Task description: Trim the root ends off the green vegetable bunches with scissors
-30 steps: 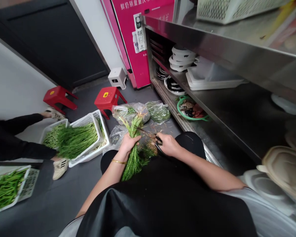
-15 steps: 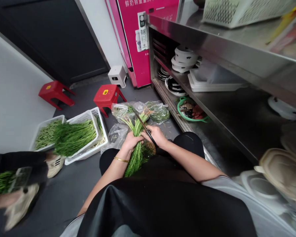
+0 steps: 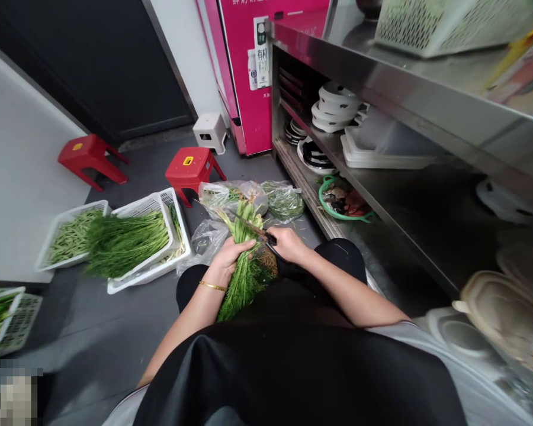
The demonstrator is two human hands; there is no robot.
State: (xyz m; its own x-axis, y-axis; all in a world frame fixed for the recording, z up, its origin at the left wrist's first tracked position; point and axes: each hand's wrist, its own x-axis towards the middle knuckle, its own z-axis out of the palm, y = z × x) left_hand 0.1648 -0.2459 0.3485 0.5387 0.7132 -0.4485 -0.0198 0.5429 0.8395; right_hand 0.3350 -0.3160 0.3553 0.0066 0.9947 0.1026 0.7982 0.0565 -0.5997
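Observation:
My left hand (image 3: 229, 258) is wrapped round a bunch of feathery greens (image 3: 242, 284). The stem ends point away from me and the leafy ends hang toward my lap. In my right hand (image 3: 290, 244) is a pair of scissors (image 3: 251, 227) with dark handles. Their blades lie across the pale stems, just above my left thumb. Whether the blades are parted cannot be made out. Brown roots and trimmings (image 3: 269, 260) show below my right hand, between my knees.
Plastic bags of greens (image 3: 284, 200) lie on the floor ahead. White baskets of feathery greens (image 3: 137, 236) and green beans (image 3: 73, 234) stand left, another basket (image 3: 22, 322) nearer. Red stools (image 3: 190, 168) stand beyond. A steel shelf unit (image 3: 382, 100) with dishes and a green colander (image 3: 326, 201) borders my right.
The scissors have swung to a flatter angle across the stems, and my right hand has shifted slightly right. The other person's legs and shoes have left the left side, uncovering a basket there.

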